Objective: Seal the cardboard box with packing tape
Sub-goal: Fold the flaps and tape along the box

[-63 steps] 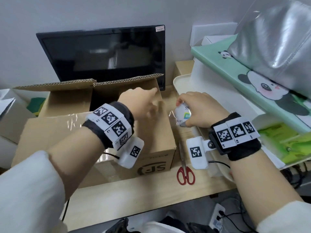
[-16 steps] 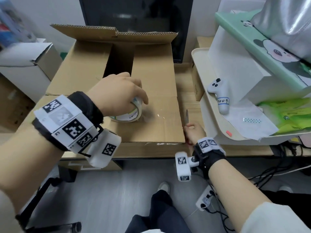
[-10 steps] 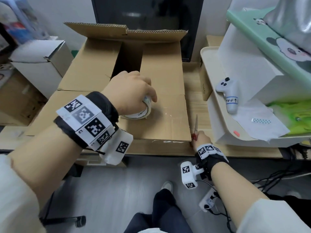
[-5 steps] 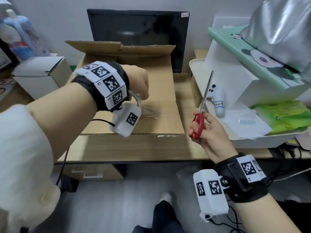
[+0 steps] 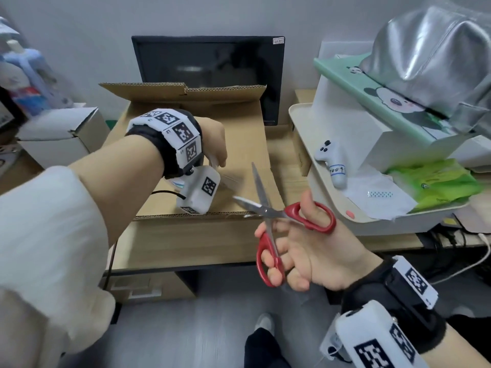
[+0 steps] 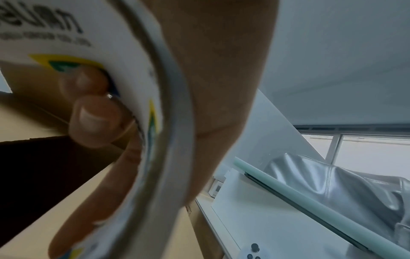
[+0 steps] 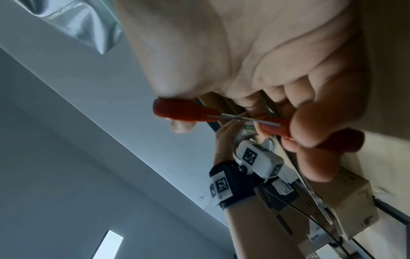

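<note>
The brown cardboard box (image 5: 247, 144) lies on the desk with its far flaps standing up. Above its top, my left hand (image 5: 215, 144) grips the packing tape roll (image 6: 93, 35), with fingers through the white printed core. The wrist camera hides most of the roll in the head view. A clear strip of tape (image 5: 231, 179) runs from the roll down to the box top. My right hand (image 5: 305, 251) holds the red-handled scissors (image 5: 265, 211) by the box's front right corner. Their blades are spread apart and point toward the strip.
A dark monitor (image 5: 212, 73) stands behind the box. To the right, a white tray (image 5: 300, 134) carries a game controller (image 5: 332, 163), paper, green packets (image 5: 430, 181) and a silver bag (image 5: 430, 57). A white carton (image 5: 61, 134) sits at the left. The desk edge (image 5: 186, 245) runs near me.
My right hand took the scissors from the desk beside the box, raised them, and has now spread the blades and swung them toward the tape. My left hand lifted the roll off the box top.
</note>
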A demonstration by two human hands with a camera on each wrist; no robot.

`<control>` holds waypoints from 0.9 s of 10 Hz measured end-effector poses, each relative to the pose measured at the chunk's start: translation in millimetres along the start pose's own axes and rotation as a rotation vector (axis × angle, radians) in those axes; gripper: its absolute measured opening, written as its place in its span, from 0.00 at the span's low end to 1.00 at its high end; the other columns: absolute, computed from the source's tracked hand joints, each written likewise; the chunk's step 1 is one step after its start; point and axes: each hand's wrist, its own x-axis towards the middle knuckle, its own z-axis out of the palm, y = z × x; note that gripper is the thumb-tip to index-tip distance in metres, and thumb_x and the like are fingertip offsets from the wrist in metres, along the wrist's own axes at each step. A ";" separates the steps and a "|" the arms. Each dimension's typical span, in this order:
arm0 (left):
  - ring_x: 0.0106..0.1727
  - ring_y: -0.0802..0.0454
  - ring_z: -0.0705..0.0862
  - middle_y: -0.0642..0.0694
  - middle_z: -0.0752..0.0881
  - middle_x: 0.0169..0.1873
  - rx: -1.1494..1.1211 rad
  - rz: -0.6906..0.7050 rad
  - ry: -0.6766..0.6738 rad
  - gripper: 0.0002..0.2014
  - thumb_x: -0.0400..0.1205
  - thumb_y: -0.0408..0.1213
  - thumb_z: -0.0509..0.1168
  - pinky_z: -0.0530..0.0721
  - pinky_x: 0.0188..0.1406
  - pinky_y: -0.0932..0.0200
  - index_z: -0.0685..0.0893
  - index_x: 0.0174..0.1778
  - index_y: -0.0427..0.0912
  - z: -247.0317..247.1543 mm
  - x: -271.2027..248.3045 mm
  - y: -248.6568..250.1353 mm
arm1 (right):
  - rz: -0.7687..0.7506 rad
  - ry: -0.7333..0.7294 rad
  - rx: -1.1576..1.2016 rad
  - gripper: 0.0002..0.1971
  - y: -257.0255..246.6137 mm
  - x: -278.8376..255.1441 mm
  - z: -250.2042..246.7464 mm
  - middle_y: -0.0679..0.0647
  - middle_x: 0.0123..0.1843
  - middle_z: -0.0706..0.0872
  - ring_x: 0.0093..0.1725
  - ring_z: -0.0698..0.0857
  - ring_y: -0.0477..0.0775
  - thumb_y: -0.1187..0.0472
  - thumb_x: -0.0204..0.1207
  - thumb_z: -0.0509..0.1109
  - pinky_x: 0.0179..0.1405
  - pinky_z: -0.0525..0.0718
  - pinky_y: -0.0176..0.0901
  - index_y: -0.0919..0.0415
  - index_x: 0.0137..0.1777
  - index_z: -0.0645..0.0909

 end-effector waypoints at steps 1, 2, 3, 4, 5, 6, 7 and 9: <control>0.46 0.46 0.81 0.42 0.86 0.48 -0.105 0.034 -0.055 0.16 0.78 0.39 0.68 0.78 0.34 0.61 0.85 0.58 0.35 2.5 2.8 -5.7 | 0.020 0.007 -0.025 0.44 2.7 7.7 2.4 0.64 0.38 0.84 0.34 0.88 0.61 0.26 0.55 0.69 0.18 0.83 0.39 0.65 0.56 0.75; 0.39 0.47 0.80 0.41 0.82 0.42 -0.292 0.081 -0.130 0.16 0.77 0.33 0.69 0.77 0.29 0.66 0.83 0.59 0.30 2.5 2.2 -8.8 | 0.005 0.073 -0.058 0.41 3.8 17.5 6.6 0.63 0.36 0.84 0.31 0.88 0.58 0.27 0.58 0.65 0.19 0.84 0.40 0.65 0.56 0.74; 0.31 0.56 0.79 0.46 0.83 0.35 -0.305 0.105 -0.160 0.13 0.77 0.29 0.67 0.78 0.23 0.70 0.84 0.58 0.32 2.6 0.9 -8.0 | -0.016 0.221 -0.065 0.34 6.0 29.2 11.7 0.60 0.31 0.83 0.25 0.87 0.54 0.33 0.64 0.59 0.16 0.83 0.36 0.66 0.53 0.74; 0.37 0.51 0.82 0.43 0.88 0.46 -0.243 0.122 -0.166 0.15 0.78 0.25 0.59 0.79 0.29 0.66 0.88 0.52 0.42 6.6 0.0 -6.0 | -0.056 0.287 -0.106 0.31 10.4 35.8 9.7 0.58 0.28 0.83 0.22 0.86 0.52 0.36 0.64 0.59 0.13 0.81 0.34 0.65 0.51 0.74; 0.40 0.49 0.84 0.44 0.89 0.45 -0.252 0.130 -0.193 0.17 0.78 0.24 0.56 0.80 0.30 0.64 0.87 0.51 0.44 8.1 -0.5 -5.2 | -0.085 0.303 -0.081 0.30 13.8 37.9 9.0 0.56 0.26 0.82 0.21 0.84 0.49 0.35 0.65 0.59 0.10 0.78 0.33 0.64 0.51 0.74; 0.39 0.49 0.84 0.47 0.88 0.41 -0.257 0.145 -0.192 0.15 0.79 0.25 0.57 0.81 0.30 0.64 0.86 0.49 0.45 7.7 -0.2 -6.7 | -0.110 0.343 -0.071 0.29 16.9 41.2 6.2 0.53 0.24 0.79 0.19 0.81 0.46 0.34 0.64 0.59 0.08 0.72 0.30 0.61 0.48 0.74; 0.42 0.50 0.86 0.49 0.90 0.41 -0.269 0.164 -0.197 0.11 0.78 0.26 0.63 0.84 0.38 0.60 0.86 0.46 0.46 9.2 0.8 -8.0 | -0.116 0.356 -0.043 0.27 18.0 41.5 6.4 0.51 0.23 0.78 0.18 0.79 0.43 0.35 0.63 0.61 0.08 0.68 0.28 0.60 0.46 0.75; 0.44 0.50 0.85 0.50 0.91 0.45 -0.245 0.185 -0.174 0.11 0.77 0.26 0.60 0.84 0.47 0.57 0.82 0.48 0.45 10.3 0.8 -6.1 | -0.105 0.344 -0.048 0.28 17.1 39.1 4.1 0.50 0.22 0.78 0.17 0.79 0.42 0.35 0.59 0.64 0.08 0.67 0.28 0.59 0.47 0.75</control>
